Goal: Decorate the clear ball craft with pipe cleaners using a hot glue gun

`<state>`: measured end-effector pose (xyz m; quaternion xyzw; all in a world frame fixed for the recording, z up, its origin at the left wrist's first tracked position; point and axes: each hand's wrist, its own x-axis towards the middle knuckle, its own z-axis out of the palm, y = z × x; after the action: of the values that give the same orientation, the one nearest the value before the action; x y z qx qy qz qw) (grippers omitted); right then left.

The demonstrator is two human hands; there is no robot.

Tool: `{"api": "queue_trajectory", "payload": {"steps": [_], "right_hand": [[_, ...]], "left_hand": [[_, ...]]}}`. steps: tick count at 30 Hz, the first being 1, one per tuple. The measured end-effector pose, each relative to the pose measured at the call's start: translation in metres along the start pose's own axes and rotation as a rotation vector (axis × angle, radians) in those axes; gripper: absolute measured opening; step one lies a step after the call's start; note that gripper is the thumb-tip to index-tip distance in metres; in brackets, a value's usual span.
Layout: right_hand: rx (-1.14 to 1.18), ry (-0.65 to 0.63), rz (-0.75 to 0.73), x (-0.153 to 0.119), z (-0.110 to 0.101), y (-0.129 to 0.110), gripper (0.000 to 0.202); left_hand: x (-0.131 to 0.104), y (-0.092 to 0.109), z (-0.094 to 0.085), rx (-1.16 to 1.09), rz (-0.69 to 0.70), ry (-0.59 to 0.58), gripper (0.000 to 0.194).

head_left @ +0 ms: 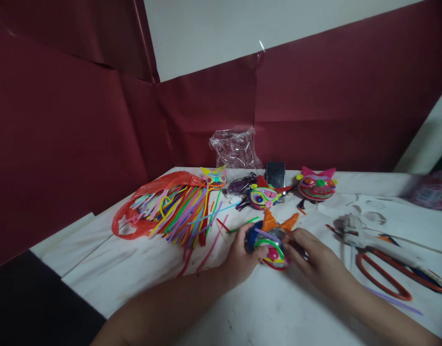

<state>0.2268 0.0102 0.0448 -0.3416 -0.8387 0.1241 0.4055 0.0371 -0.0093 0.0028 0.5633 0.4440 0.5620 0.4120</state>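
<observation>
Above the white table (242, 307) I hold a round mask-like craft piece (273, 250) with orange ears, a green band, a pink-red eye and a blue left edge. My left hand (244, 252) grips its left side, the thumb across its front. At its right side are the closed fingers of my right hand (307, 250), near the end of a purple strip (267, 234) that lies across the top of the piece. Whether my right fingers pinch the strip or the piece's edge is hard to tell.
Colourful strips (184, 206) spill from a red plastic bag (121, 223) at the left. Finished-looking masks (317, 185), a phone (276, 172) and clear plastic wrap (235, 146) stand behind. Orange-handled scissors (383, 276) and a glue gun (379, 247) lie at the right.
</observation>
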Motion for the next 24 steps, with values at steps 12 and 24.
{"api": "queue_trajectory", "payload": {"steps": [12,24], "right_hand": [[0.000,-0.017,-0.005,0.0011,-0.0008,-0.0016,0.017],[0.009,-0.004,-0.018,0.0015,0.0001,0.0002,0.016]], "left_hand": [[-0.0010,0.0011,0.0013,-0.036,-0.015,0.000,0.077],[-0.0013,0.0020,0.0041,-0.197,-0.129,-0.099,0.097]]}}
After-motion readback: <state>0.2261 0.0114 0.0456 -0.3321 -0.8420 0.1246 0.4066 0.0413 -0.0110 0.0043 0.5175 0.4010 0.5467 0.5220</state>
